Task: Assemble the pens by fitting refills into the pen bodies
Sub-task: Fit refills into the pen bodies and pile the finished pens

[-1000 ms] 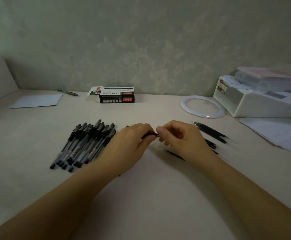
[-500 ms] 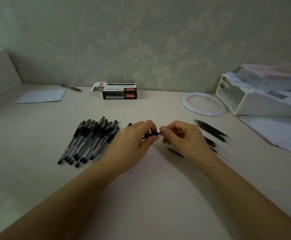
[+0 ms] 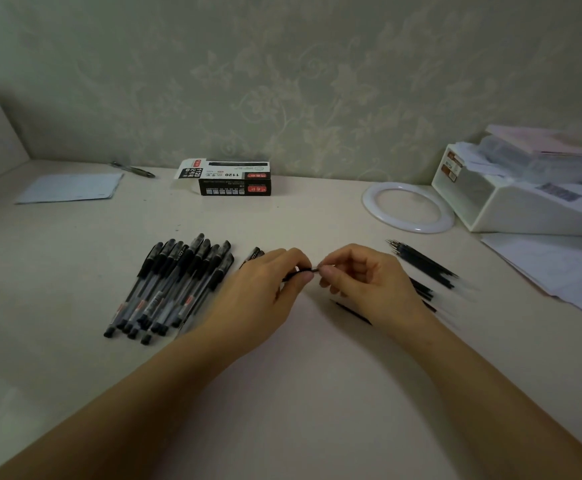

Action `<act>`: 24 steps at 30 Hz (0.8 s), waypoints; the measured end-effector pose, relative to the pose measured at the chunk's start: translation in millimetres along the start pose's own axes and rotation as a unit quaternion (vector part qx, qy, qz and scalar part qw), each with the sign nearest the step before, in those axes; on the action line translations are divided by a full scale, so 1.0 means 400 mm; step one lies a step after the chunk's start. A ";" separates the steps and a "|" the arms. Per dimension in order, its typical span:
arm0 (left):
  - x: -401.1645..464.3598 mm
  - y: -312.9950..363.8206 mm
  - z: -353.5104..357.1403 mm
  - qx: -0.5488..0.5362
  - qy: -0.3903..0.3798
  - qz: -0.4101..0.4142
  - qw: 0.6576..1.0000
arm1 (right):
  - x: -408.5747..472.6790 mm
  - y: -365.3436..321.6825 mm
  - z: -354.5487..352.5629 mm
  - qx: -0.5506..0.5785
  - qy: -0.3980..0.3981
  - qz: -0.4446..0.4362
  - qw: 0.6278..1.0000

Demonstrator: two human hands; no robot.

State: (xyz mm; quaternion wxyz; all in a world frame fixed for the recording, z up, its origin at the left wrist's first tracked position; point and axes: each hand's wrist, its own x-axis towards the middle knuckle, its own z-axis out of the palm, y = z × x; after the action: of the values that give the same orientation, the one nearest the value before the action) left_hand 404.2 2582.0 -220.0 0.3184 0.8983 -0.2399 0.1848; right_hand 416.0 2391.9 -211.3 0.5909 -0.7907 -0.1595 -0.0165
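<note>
My left hand [image 3: 265,289] grips a black pen body [image 3: 298,273] at the table's middle; most of the body is hidden under the fingers. My right hand [image 3: 365,282] pinches the thin dark end that sticks out of that body toward the right. Several capped black pens [image 3: 175,285] lie in a row left of my left hand. One more pen [image 3: 255,254] peeks out behind my left knuckles. Loose black refills [image 3: 421,263] lie to the right of my right hand, and another refill [image 3: 350,311] lies below my right wrist.
A black pen box [image 3: 234,181] stands open by the wall. A white ring [image 3: 408,206] and a white tray of papers [image 3: 525,195] sit at the right, loose sheets [image 3: 552,268] in front. A blue paper [image 3: 69,188] and a lone pen [image 3: 133,169] lie far left.
The fingertips of both hands have stayed together on the pen; a little more of the thin dark end shows between them. The view has shifted slightly downward and to the left.
</note>
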 end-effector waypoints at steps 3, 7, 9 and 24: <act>0.003 -0.001 0.001 0.011 0.006 -0.004 1.000 | 0.008 0.002 -0.008 0.025 0.032 -0.009 0.999; 0.009 -0.005 0.004 0.020 0.004 -0.010 1.000 | 0.012 0.008 -0.025 0.022 0.100 -0.002 0.995; 0.012 -0.008 0.006 0.020 0.000 -0.019 1.000 | 0.004 0.005 -0.027 -0.104 0.065 -0.037 0.992; 0.017 0.004 0.008 0.046 0.004 -0.020 0.999 | -0.006 0.020 0.017 -0.337 0.037 -0.117 0.933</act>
State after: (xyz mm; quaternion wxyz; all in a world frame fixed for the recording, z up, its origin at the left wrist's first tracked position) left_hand 409.4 2576.9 -218.3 0.2813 0.9159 -0.2117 0.1927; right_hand 414.9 2395.6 -221.1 0.2892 -0.9180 -0.2135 -0.1678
